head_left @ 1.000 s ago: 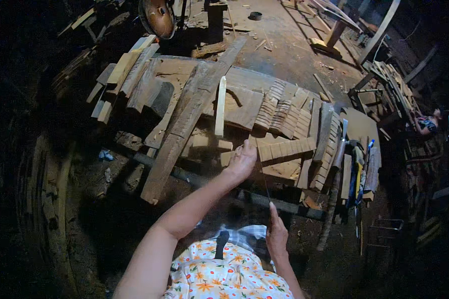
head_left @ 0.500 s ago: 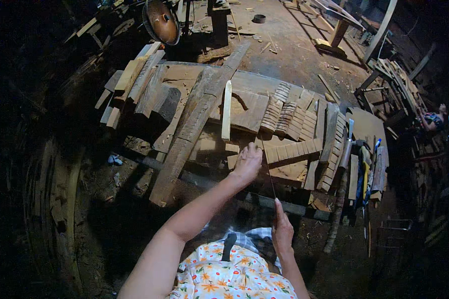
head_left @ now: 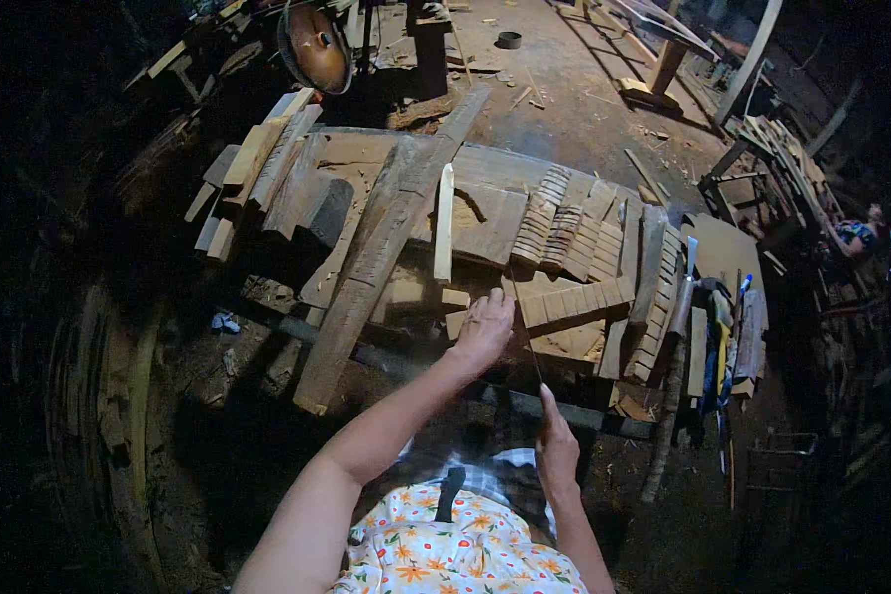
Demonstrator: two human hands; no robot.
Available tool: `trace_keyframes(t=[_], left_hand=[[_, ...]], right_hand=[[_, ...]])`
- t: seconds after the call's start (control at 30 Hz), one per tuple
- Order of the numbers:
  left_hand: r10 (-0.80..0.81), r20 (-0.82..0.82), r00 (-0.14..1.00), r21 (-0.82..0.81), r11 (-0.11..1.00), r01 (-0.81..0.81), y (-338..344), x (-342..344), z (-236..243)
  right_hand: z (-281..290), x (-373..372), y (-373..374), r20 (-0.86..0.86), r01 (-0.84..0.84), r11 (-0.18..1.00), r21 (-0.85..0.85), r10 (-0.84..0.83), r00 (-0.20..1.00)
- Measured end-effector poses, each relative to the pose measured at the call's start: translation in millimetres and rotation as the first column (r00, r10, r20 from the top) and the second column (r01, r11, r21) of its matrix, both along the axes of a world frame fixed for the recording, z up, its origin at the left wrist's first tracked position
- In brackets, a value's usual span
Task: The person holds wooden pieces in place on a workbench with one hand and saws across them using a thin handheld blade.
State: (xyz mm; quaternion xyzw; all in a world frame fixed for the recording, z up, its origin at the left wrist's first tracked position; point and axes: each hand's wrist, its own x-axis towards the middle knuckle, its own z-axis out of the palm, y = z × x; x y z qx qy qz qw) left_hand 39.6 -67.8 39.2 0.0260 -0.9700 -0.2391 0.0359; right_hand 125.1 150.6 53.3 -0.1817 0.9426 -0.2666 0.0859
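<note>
My left hand (head_left: 485, 327) reaches out over the near part of a rough wooden bench (head_left: 485, 168) and lies palm down on small pale wooden blocks (head_left: 453, 297). Its fingers bend over them; I cannot tell whether it grips one. Closer to my body, my right hand (head_left: 556, 447) is closed around the lower end of a thin dark rod (head_left: 527, 337) that slants up past the left hand. A row of short slats (head_left: 576, 302) lies just right of the left hand. A pale upright stick (head_left: 445, 223) stands beyond it.
A long heavy beam (head_left: 366, 277) lies diagonally across the bench. Stacked planks (head_left: 257, 158) sit at its left end, ribbed slat bundles (head_left: 559, 213) at the right. Tools with coloured handles (head_left: 723, 337) hang at the right edge. A round metal disc (head_left: 317, 45) stands behind. A person (head_left: 856, 238) sits far right.
The view has shifted slightly, so the bench sits a little lower in the picture. Both hands stay almost where they were; the right hand has edged upward with the rod.
</note>
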Motion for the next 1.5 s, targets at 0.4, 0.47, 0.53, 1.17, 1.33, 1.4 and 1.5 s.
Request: trace_keyframes(t=[0.4, 0.47, 0.53, 1.17, 1.33, 1.4, 1.5], left_hand=[[0.008, -0.041, 0.999, 0.016, 1.0, -0.007, -6.0, 2.7, -8.5], [0.005, -0.02, 1.0, 0.003, 1.0, -0.005, -3.1, 4.5, -7.7], [0.024, -0.028, 0.999, 0.008, 1.0, -0.023, -4.4, 5.5, -6.3], [0.05, -0.075, 0.996, 0.025, 0.999, -0.048, -12.7, 5.6, -17.6], [0.039, -0.03, 0.999, 0.017, 0.999, -0.039, -7.2, 2.8, -13.9], [0.029, -0.043, 0.999, 0.015, 1.0, -0.028, -10.9, 2.9, -13.8], [0.008, -0.051, 0.999, 0.039, 0.999, -0.006, -16.9, 6.8, -8.2]], right_hand=[[-0.4, 16.3, 7.1, 0.127, 0.017, 0.997, 0.072, -0.026, 0.992], [-2.6, 2.3, -4.7, 0.113, 0.012, 0.999, 0.033, -0.016, 0.994], [-6.6, -4.3, -10.1, 0.088, 0.006, 1.0, -0.002, -0.005, 0.996], [-8.2, 2.0, -13.2, 0.119, -0.017, 0.999, -0.028, 0.02, 0.993], [-10.0, 59.1, 58.6, 0.136, 0.024, 0.99, -0.14, -0.005, 0.991], [-8.7, 70.0, 76.4, 0.098, 0.032, 0.989, -0.143, -0.018, 0.995], [-5.2, 74.4, 77.7, 0.074, 0.08, 0.982, -0.173, -0.068, 0.995]])
